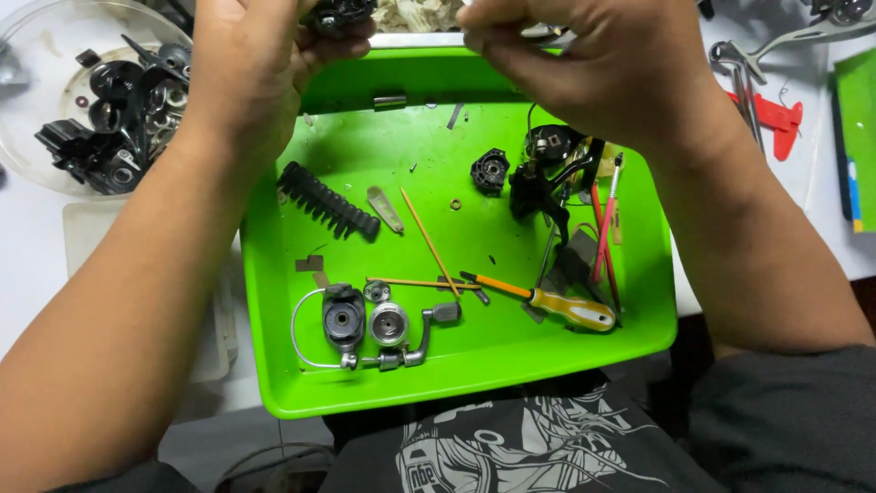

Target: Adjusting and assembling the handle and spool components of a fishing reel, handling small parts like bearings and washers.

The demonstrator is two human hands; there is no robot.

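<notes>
My left hand [260, 64] is closed around a small black mechanical part [339, 14] at the top edge of the view, above the far rim of a bright green tray [274, 301]. My right hand [598, 64] is beside it with pinched fingers on a thin metal piece [545, 33]; what that piece is I cannot tell. Both hands hover over the tray's far side. In the tray lie a black ribbed grip [327, 200], a reel rotor with wire bail [365, 329], a yellow-handled screwdriver [547, 301] and wooden sticks [429, 242].
A round clear dish [36, 55] with several dark metal parts stands at the far left. Red-handled pliers [771, 114] and a metal tool lie at the far right, next to a green box [858, 137]. Black gear housings [538, 169] and red-tipped tools [604, 224] crowd the tray's right side.
</notes>
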